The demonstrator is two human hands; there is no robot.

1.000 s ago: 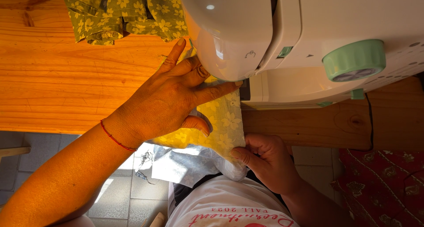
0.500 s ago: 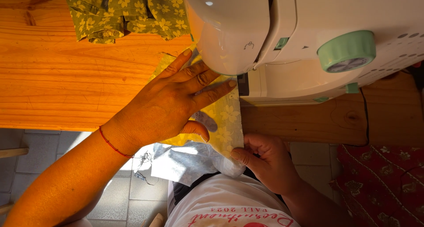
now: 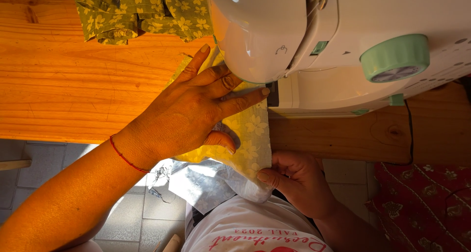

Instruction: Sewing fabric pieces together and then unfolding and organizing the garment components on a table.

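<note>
A strip of yellow-green floral fabric (image 3: 252, 134) lies on the wooden table (image 3: 73, 90) and runs under the head of a white sewing machine (image 3: 314, 41). My left hand (image 3: 196, 114) lies flat on this strip, fingers spread and pointing toward the machine's needle area, which the machine head hides. A thin red thread bracelet circles that wrist. My right hand (image 3: 294, 181) pinches the near end of the strip at the table's front edge. A pale lining layer (image 3: 206, 183) hangs below the strip over my lap.
More of the floral fabric (image 3: 142, 12) is bunched at the table's far side, behind the machine. The machine has a mint-green dial (image 3: 395, 58) and a black cord (image 3: 409, 129). Red patterned cloth (image 3: 422, 208) lies low right. Grey floor tiles (image 3: 29, 178) show under the table.
My left hand has slid a little forward along the fabric toward the machine head. The right hand keeps its pinch on the near end. The view has shifted slightly.
</note>
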